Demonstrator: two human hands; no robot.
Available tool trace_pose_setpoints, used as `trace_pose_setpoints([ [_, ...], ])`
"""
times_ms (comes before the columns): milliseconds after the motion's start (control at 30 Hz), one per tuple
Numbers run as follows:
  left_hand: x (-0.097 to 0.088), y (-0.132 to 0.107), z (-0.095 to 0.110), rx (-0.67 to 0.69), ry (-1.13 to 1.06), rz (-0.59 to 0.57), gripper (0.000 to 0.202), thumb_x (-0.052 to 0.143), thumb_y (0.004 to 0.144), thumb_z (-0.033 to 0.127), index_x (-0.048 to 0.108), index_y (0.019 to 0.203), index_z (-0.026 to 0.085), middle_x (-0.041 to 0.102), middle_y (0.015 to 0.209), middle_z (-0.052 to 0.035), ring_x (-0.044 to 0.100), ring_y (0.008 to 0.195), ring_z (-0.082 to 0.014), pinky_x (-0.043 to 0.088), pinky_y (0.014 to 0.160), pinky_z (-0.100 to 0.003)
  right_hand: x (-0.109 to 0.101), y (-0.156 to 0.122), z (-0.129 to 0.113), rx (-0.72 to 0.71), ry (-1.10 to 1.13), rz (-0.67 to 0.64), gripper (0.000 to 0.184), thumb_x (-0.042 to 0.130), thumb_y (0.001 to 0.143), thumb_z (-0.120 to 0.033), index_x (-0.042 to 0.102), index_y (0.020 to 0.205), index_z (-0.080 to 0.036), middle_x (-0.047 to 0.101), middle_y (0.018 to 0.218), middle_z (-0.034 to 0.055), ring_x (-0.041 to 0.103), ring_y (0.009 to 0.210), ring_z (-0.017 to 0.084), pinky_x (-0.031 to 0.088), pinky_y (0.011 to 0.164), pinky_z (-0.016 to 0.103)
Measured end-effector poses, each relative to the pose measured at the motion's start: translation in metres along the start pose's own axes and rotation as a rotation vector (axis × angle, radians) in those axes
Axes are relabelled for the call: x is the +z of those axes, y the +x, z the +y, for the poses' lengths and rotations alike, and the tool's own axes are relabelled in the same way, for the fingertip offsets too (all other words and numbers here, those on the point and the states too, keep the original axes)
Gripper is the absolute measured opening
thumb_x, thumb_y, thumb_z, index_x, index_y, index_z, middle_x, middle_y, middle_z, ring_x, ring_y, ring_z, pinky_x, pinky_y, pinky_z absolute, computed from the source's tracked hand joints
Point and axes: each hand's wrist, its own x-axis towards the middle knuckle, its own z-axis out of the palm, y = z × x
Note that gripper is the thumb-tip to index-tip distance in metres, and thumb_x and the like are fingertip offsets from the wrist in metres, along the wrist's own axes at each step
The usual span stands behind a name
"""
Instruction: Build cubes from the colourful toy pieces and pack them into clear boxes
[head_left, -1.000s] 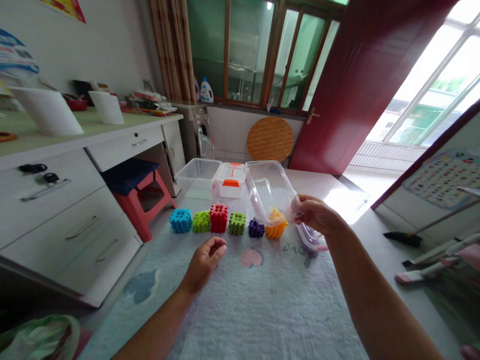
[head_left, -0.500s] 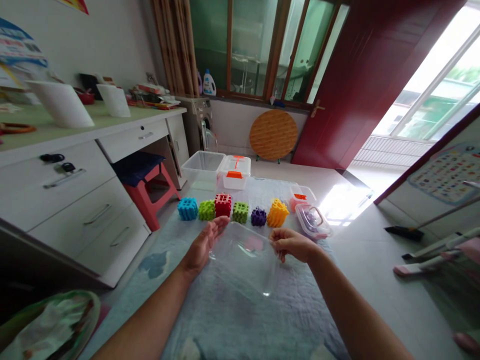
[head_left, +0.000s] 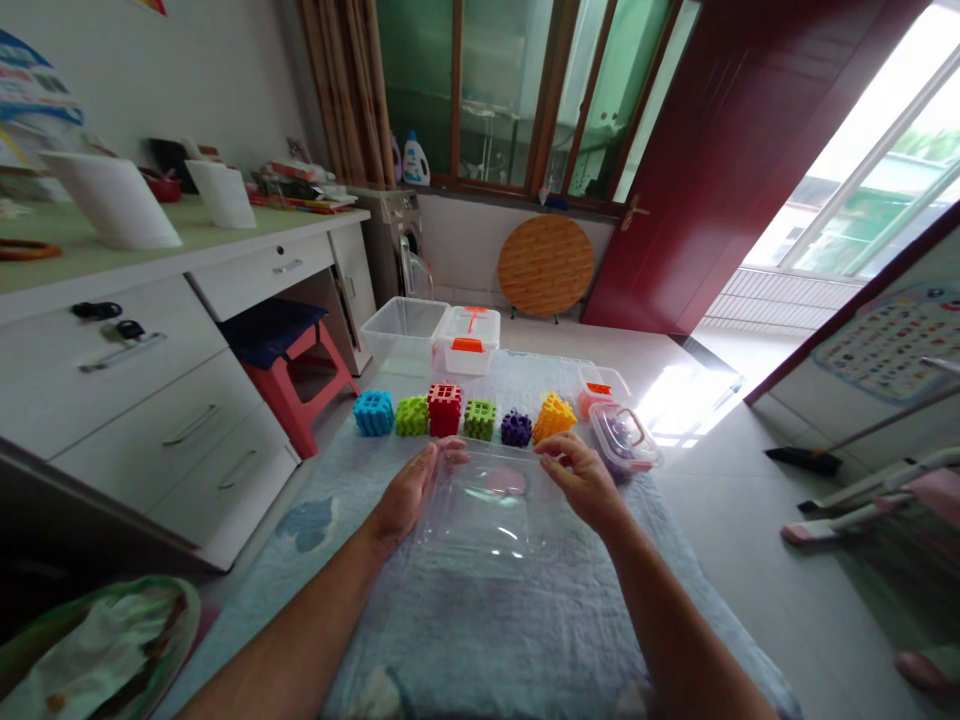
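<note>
A clear plastic box (head_left: 491, 510) rests on the pale blue mat (head_left: 487, 620) right in front of me. My left hand (head_left: 409, 490) grips its left wall and my right hand (head_left: 581, 480) grips its right wall. Just beyond the box runs a row of toy block cubes: blue (head_left: 373, 412), light green (head_left: 412, 415), red (head_left: 445, 408), green (head_left: 480, 419), purple (head_left: 516, 428) and orange (head_left: 553, 417).
A lid with a purple handle (head_left: 624, 438) and a small orange-latched box (head_left: 598, 387) lie at the right of the row. Behind stand an open clear tub (head_left: 401, 330) and a lidded orange-handled box (head_left: 466, 343). A red stool (head_left: 289, 375) and white drawers (head_left: 150, 400) are on the left.
The clear box came from my raised right hand down to the mat in front of me. My left hand came up to its left side, and now both hands hold it.
</note>
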Motion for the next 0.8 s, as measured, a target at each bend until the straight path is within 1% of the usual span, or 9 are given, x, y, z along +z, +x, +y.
trace_pose_setpoints([
  [133,-0.002,0.0,-0.002,-0.011,0.061,-0.035,0.04,0.063,0.079,0.047,0.065,0.108,0.019,0.069,0.104,-0.0086,0.06,0.108,-0.0239,0.042,0.097,-0.036,-0.016,-0.013,-0.012,0.109,0.307,-0.047,0.012,0.066,0.079,-0.031,0.064,0.087,-0.022,0.06,0.079,-0.0002,0.052,0.068,0.013,0.041,0.061,0.025],
  [233,-0.002,-0.001,-0.003,-0.021,0.09,-0.042,0.038,0.068,0.075,0.037,0.064,0.107,0.019,0.07,0.102,-0.0076,0.061,0.105,-0.0243,0.042,0.097,-0.038,-0.043,-0.034,-0.016,0.186,0.502,-0.058,0.016,0.068,0.078,-0.033,0.062,0.089,-0.022,0.064,0.079,0.0009,0.056,0.066,0.013,0.043,0.057,0.024],
  [300,-0.001,-0.002,-0.002,-0.006,0.109,-0.023,0.035,0.069,0.072,0.035,0.065,0.104,0.018,0.069,0.1,-0.0069,0.062,0.103,-0.0243,0.042,0.097,-0.039,-0.066,-0.052,-0.014,0.212,0.511,0.012,0.017,0.07,0.077,-0.033,0.063,0.087,-0.021,0.065,0.078,0.0015,0.058,0.068,0.013,0.047,0.061,0.026],
  [400,0.0,-0.003,-0.001,0.007,0.151,0.011,0.032,0.067,0.072,0.033,0.066,0.1,0.017,0.07,0.096,-0.0062,0.063,0.099,-0.0235,0.043,0.096,-0.037,-0.098,-0.078,-0.007,0.224,0.43,0.216,0.019,0.075,0.073,-0.032,0.064,0.085,-0.021,0.067,0.082,0.0019,0.061,0.075,0.015,0.051,0.071,0.029],
  [467,-0.002,-0.003,-0.001,0.012,0.174,0.034,0.031,0.066,0.072,0.032,0.066,0.1,0.017,0.071,0.094,-0.0061,0.063,0.097,-0.0228,0.044,0.092,-0.036,-0.113,-0.094,0.0,0.237,0.347,0.343,0.021,0.076,0.072,-0.031,0.064,0.087,-0.022,0.069,0.087,0.0025,0.064,0.083,0.018,0.052,0.079,0.032],
  [533,-0.006,-0.002,-0.001,0.025,0.192,0.06,0.031,0.065,0.071,0.031,0.066,0.099,0.017,0.071,0.091,-0.0058,0.064,0.093,-0.0221,0.045,0.087,-0.034,-0.12,-0.108,0.006,0.218,0.277,0.451,0.021,0.074,0.073,-0.03,0.062,0.09,-0.024,0.07,0.093,0.0031,0.065,0.09,0.021,0.052,0.086,0.037],
  [600,-0.01,0.0,-0.001,0.038,0.202,0.091,0.03,0.065,0.07,0.031,0.067,0.097,0.017,0.072,0.088,-0.0055,0.064,0.088,-0.0211,0.045,0.082,-0.031,-0.12,-0.12,0.011,0.171,0.21,0.516,0.017,0.07,0.078,-0.03,0.06,0.091,-0.026,0.07,0.101,0.0042,0.065,0.098,0.023,0.049,0.094,0.043],
  [700,-0.014,0.002,0.001,0.05,0.187,0.154,0.029,0.067,0.067,0.029,0.067,0.094,0.016,0.071,0.083,-0.0048,0.064,0.082,-0.0198,0.046,0.075,-0.029,-0.11,-0.135,0.02,0.085,0.015,0.509,0.008,0.06,0.084,-0.029,0.058,0.09,-0.026,0.068,0.114,0.0061,0.056,0.117,0.025,0.038,0.106,0.05],
  [800,-0.014,0.002,0.003,0.05,0.168,0.2,0.029,0.068,0.064,0.03,0.067,0.09,0.016,0.071,0.08,-0.0043,0.065,0.079,-0.0195,0.046,0.071,-0.028,-0.101,-0.148,0.031,-0.006,-0.283,0.385,0.003,0.054,0.084,-0.024,0.057,0.085,-0.025,0.066,0.118,0.0072,0.045,0.129,0.026,0.032,0.109,0.053],
])
